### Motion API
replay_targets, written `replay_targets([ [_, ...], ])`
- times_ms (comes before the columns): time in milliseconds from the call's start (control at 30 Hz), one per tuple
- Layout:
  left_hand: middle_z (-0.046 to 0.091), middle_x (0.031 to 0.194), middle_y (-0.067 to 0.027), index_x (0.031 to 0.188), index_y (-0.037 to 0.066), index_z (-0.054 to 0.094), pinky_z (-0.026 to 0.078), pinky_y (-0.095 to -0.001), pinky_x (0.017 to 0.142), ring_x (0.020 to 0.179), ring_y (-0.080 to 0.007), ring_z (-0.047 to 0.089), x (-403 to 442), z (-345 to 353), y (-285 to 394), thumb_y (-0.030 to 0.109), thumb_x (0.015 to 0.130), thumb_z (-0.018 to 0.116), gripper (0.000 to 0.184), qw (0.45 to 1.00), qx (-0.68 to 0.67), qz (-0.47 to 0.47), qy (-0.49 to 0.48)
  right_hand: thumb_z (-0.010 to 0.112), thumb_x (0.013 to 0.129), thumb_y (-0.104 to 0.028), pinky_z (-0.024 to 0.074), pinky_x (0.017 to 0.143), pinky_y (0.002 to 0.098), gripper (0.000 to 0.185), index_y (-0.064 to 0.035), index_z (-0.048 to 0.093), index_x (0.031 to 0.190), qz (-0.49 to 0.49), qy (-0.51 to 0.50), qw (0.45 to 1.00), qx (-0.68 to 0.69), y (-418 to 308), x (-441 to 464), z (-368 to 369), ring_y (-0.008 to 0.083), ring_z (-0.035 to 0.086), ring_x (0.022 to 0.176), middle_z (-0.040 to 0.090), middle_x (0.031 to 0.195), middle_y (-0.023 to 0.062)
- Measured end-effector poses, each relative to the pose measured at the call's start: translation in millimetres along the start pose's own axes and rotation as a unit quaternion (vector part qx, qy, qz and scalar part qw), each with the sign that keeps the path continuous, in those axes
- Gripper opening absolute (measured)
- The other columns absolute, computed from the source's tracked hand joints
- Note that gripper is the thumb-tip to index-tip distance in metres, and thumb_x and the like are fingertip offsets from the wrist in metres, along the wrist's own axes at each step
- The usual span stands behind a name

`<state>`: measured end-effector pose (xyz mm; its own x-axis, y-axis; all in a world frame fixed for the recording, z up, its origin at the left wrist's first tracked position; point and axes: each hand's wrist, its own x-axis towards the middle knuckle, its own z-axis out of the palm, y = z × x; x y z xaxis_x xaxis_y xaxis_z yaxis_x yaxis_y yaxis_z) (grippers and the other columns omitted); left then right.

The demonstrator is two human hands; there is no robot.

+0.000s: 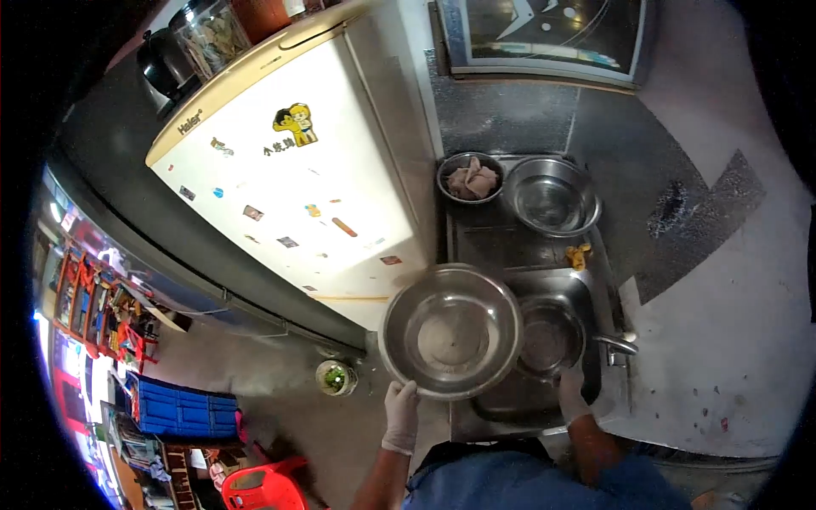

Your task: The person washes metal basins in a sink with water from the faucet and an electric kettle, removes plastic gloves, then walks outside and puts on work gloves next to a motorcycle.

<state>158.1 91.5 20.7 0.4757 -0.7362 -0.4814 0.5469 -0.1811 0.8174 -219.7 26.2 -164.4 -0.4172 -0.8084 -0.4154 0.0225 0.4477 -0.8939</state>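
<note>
Here, the left grip (400, 418) clamps a wide, round, shiny metal basin (451, 332); the right grip (573, 396) is unclear.

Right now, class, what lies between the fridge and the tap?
Head view: the held basin, nearer the fridge, then another vessel in the sink, nearer the tap.

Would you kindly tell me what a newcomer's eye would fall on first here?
Probably the white fridge, dotted with stickers, left of centre. Next, perhaps, the steel basin at the centre, its rim held by the gloved left hand. The bright red chair at the bottom left also stands out.
</note>
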Motion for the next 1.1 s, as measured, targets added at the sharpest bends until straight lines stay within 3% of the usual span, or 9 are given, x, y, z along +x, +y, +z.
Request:
replay_targets([
  [67,0.043,0.065,0.0016,0.068,0.008,0.043,0.033,-0.0214,0.051,0.058,-0.0067,0.041,7,20,-5,0.007,0.079,0.058,0.018,0.999,0.024,-0.022,-0.016,0.056,0.077,-0.016,0.0444,0.045,0.0321,0.029,-0.0018,0.055,0.102,-0.006,0.031,0.999,-0.012,5,-10,-23,0.0197,0.060,0.069,0.059,0.087,0.0142],
  [133,0.046,0.068,0.0003,0.072,0.006,0.047,0.036,-0.0224,0.053,0.061,-0.0084,0.044,12,47,-14,0.008,0.078,0.061,0.015,0.999,0.036,-0.012,-0.039,0.055,0.076,-0.015,0.0477,0.043,0.0365,0.026,-0.0014,0.055,0.098,0.182,0.021,0.983,0.005,-30,-49,-39,0.0242,0.061,0.069,0.060,0.089,0.0155],
  [167,0.046,0.068,0.0003,0.072,0.006,0.047,0.036,-0.0224,0.053,0.061,-0.0084,0.044,22,55,-27,0.008,0.078,0.061,0.015,0.998,0.033,-0.013,-0.043,0.055,0.076,-0.015,0.0477,0.043,0.0365,0.026,-0.0014,0.055,0.098,0.179,0.024,0.984,0.004,-25,-50,-50,0.0242,0.061,0.069,0.060,0.089,0.0155],
  [267,0.049,0.074,-0.0008,0.079,0.005,0.050,0.040,-0.0238,0.056,0.066,-0.0100,0.047,44,85,-54,0.010,0.077,0.064,0.015,0.989,0.055,0.098,-0.091,0.051,0.086,-0.016,0.0459,0.059,0.0344,0.023,0.0039,0.051,0.098,0.213,-0.025,0.957,0.198,26,-45,-83,0.0222,0.053,0.070,0.055,0.089,0.0124],
  [367,0.050,0.077,-0.0015,0.085,0.005,0.051,0.043,-0.0256,0.060,0.070,-0.0114,0.050,50,131,-46,0.010,0.077,0.066,0.018,0.996,-0.075,-0.004,-0.057,0.054,0.073,-0.011,0.0489,0.046,0.0400,0.030,-0.0009,0.051,0.101,0.148,0.047,0.987,0.049,76,-34,-98,0.0275,0.059,0.074,0.056,0.093,0.0142],
  [667,0.051,0.080,-0.0062,0.080,0.007,0.042,0.052,-0.0322,0.057,0.066,-0.0179,0.053,130,185,-72,0.003,0.078,0.060,0.019,0.989,-0.144,-0.031,-0.017,0.056,0.065,-0.003,0.0479,0.060,0.0376,0.037,0.0008,0.049,0.101,0.095,0.103,0.984,0.110,37,-87,-97,0.0245,0.055,0.074,0.053,0.090,0.0091],
  [833,0.051,0.077,-0.0048,0.077,0.008,0.043,0.048,-0.0299,0.056,0.067,-0.0166,0.054,139,200,-77,0.000,0.076,0.060,0.019,0.985,-0.170,-0.013,0.006,0.056,0.061,0.000,0.0469,0.069,0.0356,0.041,0.0025,0.050,0.101,0.102,0.150,0.972,0.153,46,-89,-97,0.0240,0.055,0.077,0.054,0.091,0.0083],
  [967,0.053,0.076,-0.0042,0.079,0.006,0.047,0.043,-0.0270,0.053,0.069,-0.0153,0.055,143,213,-79,-0.001,0.075,0.060,0.015,0.987,-0.158,-0.002,0.039,0.057,0.061,0.001,0.0463,0.072,0.0348,0.046,0.0035,0.050,0.106,0.012,0.061,0.973,0.221,28,-96,-96,0.0241,0.056,0.082,0.056,0.095,0.0098],
  [1100,0.057,0.083,-0.0070,0.087,0.002,0.051,0.046,-0.0283,0.056,0.072,-0.0162,0.056,138,228,-69,-0.002,0.076,0.059,0.015,0.989,-0.143,-0.015,0.036,0.057,0.061,0.000,0.0467,0.070,0.0365,0.040,0.0055,0.056,0.100,0.018,0.112,0.993,0.036,22,-98,-100,0.0238,0.057,0.083,0.059,0.091,0.0106],
])
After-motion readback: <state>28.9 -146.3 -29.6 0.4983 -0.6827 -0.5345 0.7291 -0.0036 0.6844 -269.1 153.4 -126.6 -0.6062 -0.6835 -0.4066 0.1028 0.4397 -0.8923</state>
